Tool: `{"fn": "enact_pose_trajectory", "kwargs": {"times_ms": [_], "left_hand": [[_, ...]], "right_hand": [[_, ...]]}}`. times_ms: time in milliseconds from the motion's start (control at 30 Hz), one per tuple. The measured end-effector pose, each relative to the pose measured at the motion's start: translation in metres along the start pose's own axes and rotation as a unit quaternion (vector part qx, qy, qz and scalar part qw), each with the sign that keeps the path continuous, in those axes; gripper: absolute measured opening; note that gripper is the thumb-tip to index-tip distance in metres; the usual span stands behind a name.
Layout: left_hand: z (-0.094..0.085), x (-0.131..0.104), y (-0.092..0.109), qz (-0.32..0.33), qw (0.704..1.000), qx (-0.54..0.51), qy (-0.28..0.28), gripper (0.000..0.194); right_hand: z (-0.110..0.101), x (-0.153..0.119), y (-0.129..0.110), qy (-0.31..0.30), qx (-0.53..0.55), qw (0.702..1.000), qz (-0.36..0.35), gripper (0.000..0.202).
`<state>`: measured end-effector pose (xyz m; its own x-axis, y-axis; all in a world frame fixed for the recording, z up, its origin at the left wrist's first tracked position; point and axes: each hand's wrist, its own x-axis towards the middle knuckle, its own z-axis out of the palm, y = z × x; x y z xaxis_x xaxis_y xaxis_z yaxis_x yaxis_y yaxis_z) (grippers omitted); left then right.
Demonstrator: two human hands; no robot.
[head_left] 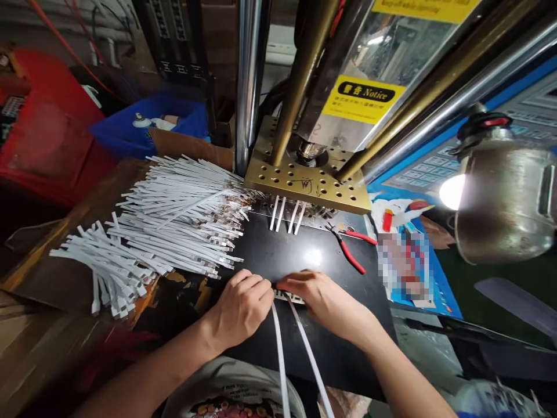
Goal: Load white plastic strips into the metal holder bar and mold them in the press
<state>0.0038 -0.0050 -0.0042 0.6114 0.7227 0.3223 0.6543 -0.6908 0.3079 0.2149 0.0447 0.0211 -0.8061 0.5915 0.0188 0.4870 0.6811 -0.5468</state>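
My left hand (246, 305) is closed at the left end of a small metal fixture (290, 296), its fingertips by the top of a white flat cable (281, 354). My right hand (315, 296) bends over the fixture from the right, thumb and fingers pressed together near a second white cable (310, 348). Both cables run down toward the front edge of the black work surface (261, 249). What the fingertips pinch is too small to make out. Farther back, several white strips (287, 216) stick out from under a brass plate (304, 183).
A big pile of white cables (174, 215) lies at left. Red-handled pliers (352, 252) rest right of the strips. A press with a warning label (363, 100) stands behind, a lit lamp (505, 203) at right. A white bucket (213, 371) sits below the front edge.
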Motion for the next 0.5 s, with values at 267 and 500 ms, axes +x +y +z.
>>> {"fn": "enact_pose_trajectory", "kwargs": {"times_ms": [267,500], "left_hand": [[0.013,-0.013,0.002,-0.024,0.998,0.017,0.064,0.018],[-0.037,-0.055,-0.033,-0.082,0.993,0.076,0.025,0.018]], "right_hand": [[0.026,0.118,-0.004,0.006,-0.073,0.997,0.018,0.005],[0.009,0.059,0.011,0.025,-0.156,0.980,0.122,0.011]]}}
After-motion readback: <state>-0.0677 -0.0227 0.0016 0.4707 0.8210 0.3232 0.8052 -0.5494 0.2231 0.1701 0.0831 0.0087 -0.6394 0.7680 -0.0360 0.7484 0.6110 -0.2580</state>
